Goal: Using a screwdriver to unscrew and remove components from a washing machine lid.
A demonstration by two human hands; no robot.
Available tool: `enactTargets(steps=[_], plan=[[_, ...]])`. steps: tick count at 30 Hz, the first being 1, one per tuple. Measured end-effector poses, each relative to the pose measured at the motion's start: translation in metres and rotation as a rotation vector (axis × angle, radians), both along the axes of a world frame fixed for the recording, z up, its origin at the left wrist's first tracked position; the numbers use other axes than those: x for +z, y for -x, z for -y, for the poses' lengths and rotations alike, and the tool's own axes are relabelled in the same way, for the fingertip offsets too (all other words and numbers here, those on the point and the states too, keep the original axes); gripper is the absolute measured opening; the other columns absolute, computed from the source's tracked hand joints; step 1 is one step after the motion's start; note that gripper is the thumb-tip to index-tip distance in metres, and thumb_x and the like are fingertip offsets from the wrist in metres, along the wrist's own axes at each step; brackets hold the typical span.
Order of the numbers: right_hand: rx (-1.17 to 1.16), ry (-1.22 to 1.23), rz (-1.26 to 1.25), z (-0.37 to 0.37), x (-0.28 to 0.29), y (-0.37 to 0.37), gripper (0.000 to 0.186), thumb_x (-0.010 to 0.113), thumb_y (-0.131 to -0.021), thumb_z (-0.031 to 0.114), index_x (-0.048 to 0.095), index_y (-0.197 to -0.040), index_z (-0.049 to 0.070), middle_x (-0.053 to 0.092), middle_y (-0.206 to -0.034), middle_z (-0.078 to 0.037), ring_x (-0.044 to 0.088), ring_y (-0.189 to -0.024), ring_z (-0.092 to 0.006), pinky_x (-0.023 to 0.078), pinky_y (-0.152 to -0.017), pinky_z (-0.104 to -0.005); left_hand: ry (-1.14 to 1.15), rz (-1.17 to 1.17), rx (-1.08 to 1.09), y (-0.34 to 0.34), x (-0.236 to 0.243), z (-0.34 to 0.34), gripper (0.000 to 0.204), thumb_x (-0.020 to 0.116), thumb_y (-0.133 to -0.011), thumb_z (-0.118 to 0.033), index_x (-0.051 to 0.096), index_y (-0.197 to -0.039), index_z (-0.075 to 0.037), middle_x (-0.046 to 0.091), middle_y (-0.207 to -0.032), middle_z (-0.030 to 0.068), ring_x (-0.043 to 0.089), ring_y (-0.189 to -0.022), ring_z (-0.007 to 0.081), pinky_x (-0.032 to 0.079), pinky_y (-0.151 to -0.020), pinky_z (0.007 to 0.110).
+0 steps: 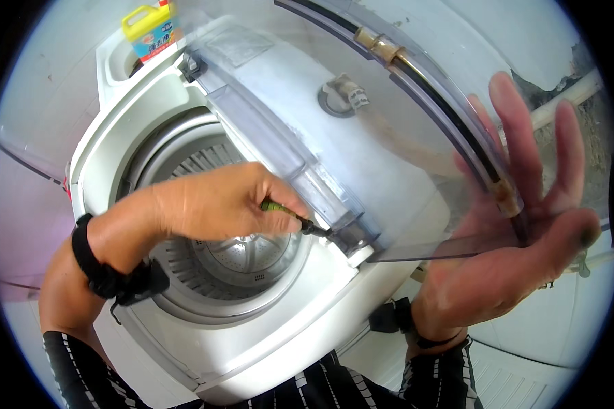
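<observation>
My left hand (232, 201) is closed around the yellow-green and black handle of a screwdriver (314, 228). The screwdriver's tip end meets the hinge corner (351, 238) of a clear plastic lid (416, 225). That lid stands raised above a white top-loading washing machine (245, 354), whose metal drum (205, 160) lies open beneath my left wrist. At the lid's outer corner, my right hand (512, 252) has its fingers spread, several of them seen through the plastic. Its palm rests against the lid's edge. The very tip of the screwdriver is hard to make out.
A yellow-capped jug (150, 34) with a blue label stands on a white surface at the far left. Behind the lid are a pipe fitting (344, 95) and a wall with peeling plaster (552, 75). Black straps with small devices (126, 279) circle my wrists.
</observation>
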State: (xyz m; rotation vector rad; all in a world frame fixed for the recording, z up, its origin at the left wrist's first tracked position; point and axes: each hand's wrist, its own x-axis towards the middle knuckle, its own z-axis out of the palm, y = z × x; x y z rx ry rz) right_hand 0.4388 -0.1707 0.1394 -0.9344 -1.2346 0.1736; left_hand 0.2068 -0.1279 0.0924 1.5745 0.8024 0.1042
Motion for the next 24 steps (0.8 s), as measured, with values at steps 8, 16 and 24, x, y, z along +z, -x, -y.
enactTargets(steps=[8,16,24], plan=[[0.202,-0.034,-0.107,0.002,-0.004,-0.004,0.078,0.029,-0.105,0.064,0.044,-0.149,0.001,0.065,-0.128,-0.032,0.069,-0.115,-0.0408,0.062,-0.095,-0.0500,-0.299,-0.203,-0.197,-0.014,0.027,-0.013,0.032,0.075,-0.093,-0.013,0.073,-0.123,-0.002,0.078,-0.105,0.0136,0.074,-0.094,0.0243,0.055,-0.088,0.033],[0.114,0.003,-0.127,0.004,-0.004,0.000,0.078,0.029,-0.104,0.065,0.043,-0.150,0.003,0.065,-0.130,-0.030,0.069,-0.117,-0.0409,0.061,-0.097,-0.0516,-0.746,-0.336,-0.228,-0.028,0.041,0.006,0.026,0.076,-0.083,-0.013,0.078,-0.108,-0.007,0.076,-0.093,0.0144,0.072,-0.088,0.0326,0.056,-0.079,0.040],[0.301,-0.054,-0.113,0.004,-0.007,-0.009,0.079,0.029,-0.104,0.065,0.042,-0.151,0.003,0.065,-0.131,-0.030,0.068,-0.117,-0.0410,0.061,-0.097,-0.0520,-0.767,-0.318,-0.153,-0.028,0.033,0.014,0.023,0.074,-0.083,-0.013,0.077,-0.104,-0.006,0.074,-0.087,0.0154,0.071,-0.084,0.0345,0.056,-0.076,0.042]])
